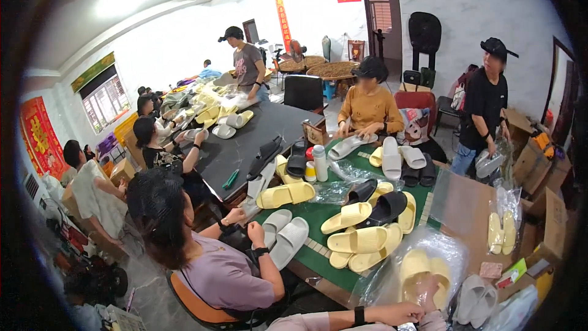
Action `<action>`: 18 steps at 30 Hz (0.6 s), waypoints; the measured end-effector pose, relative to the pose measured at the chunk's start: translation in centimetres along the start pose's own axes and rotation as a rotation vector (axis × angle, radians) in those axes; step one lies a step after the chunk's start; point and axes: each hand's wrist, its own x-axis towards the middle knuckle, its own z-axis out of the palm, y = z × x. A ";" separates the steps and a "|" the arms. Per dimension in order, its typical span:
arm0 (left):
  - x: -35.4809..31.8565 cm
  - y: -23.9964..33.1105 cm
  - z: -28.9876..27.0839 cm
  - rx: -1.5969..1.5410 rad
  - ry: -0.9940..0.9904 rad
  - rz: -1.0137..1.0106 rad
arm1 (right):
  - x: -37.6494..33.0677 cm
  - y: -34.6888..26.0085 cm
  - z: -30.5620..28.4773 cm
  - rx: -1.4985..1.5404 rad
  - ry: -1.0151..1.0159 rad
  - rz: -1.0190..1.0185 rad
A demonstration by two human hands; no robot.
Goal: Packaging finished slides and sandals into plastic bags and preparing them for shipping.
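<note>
At the bottom right, a pair of pale yellow slippers [414, 265] lies inside a clear plastic bag [452, 246]. My right hand [425, 287] reaches into the bag and grips the slippers at their near end, its fingers partly hidden by film and glare. Just in front of that wrist, my left hand [401, 314] is closed at the bag's near edge, a black band on its wrist. Left of the bag, several loose yellow slippers [358, 239] and a black slipper [389, 208] are heaped on the green table top [315, 228].
Grey slippers [475, 301] and a bagged yellow pair [502, 233] lie to my right, near cardboard boxes [548, 224]. A co-worker in lilac [226, 270] sits at left beside grey slippers [286, 238]. Bottles [320, 162] stand mid-table. Other people work around a dark table [245, 141].
</note>
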 end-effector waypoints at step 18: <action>-0.9 -0.2 -7.4 -0.023 1.011 -0.086 | -3.6 -14.6 -6.7 -0.318 -0.025 -0.441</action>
